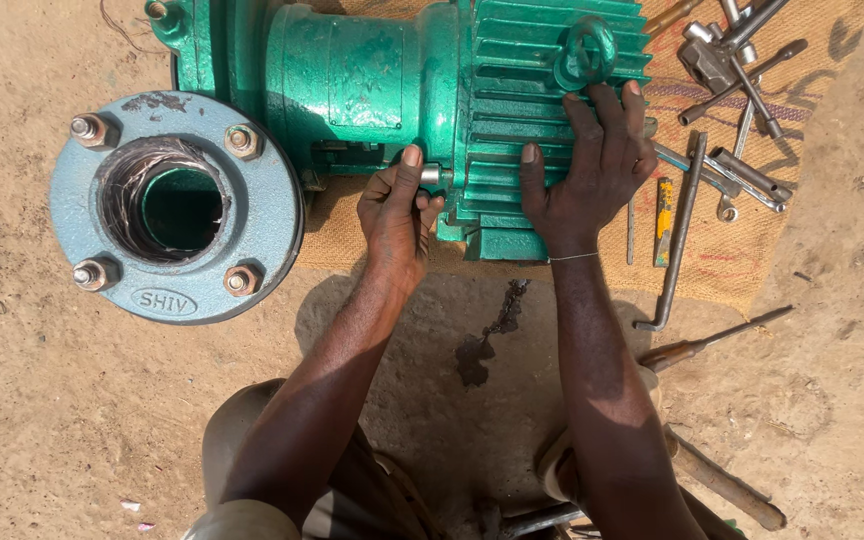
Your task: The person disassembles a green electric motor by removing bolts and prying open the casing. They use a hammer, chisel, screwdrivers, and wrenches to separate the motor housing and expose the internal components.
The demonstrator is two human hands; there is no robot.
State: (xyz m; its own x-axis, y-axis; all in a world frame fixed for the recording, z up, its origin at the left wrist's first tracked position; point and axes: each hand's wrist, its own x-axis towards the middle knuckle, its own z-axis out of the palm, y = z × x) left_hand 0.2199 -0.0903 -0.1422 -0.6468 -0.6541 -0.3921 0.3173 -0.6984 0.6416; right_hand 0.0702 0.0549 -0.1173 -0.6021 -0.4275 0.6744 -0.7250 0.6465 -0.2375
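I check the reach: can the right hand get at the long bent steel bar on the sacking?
Probably yes. The right hand rests on the green motor, and the bent bar lies just beside it, uncovered.

Counted items: one green motor-pump unit (432, 90); one blue-grey flange (262, 210) – four bolts with nuts (242, 140); one lifting eye (584, 50); one burlap mat (742, 250); two hands – left hand (397, 225), right hand (592, 165). Loose tools (732, 60) overlap; exact number unclear.
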